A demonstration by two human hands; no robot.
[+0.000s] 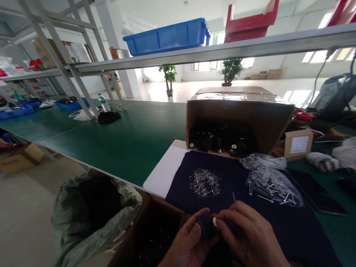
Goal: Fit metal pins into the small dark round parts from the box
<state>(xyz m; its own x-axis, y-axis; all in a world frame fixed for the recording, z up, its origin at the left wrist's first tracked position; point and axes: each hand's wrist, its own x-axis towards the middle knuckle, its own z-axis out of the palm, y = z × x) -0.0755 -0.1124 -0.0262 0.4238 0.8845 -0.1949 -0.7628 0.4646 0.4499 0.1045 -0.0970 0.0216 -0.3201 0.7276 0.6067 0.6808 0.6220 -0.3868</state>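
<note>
My left hand (185, 250) is closed around a small black round part (206, 226) near the bottom of the view. My right hand (254, 239) pinches a small silvery piece against that part's right side. Both hands hover over a dark navy cloth (300, 226) spread on the green table. A loose pile of small metal pins (204, 183) lies on the cloth just beyond my hands. A clear plastic bag of more pins (272, 179) lies to the right of the pile.
A cardboard box on its side (240, 121) holds several black parts behind the cloth. An open carton (144, 246) and a grey-green sack (91, 213) stand on the floor at left. The long green table (118, 135) runs leftward; a shelf above carries a blue bin (167, 37) and red bins.
</note>
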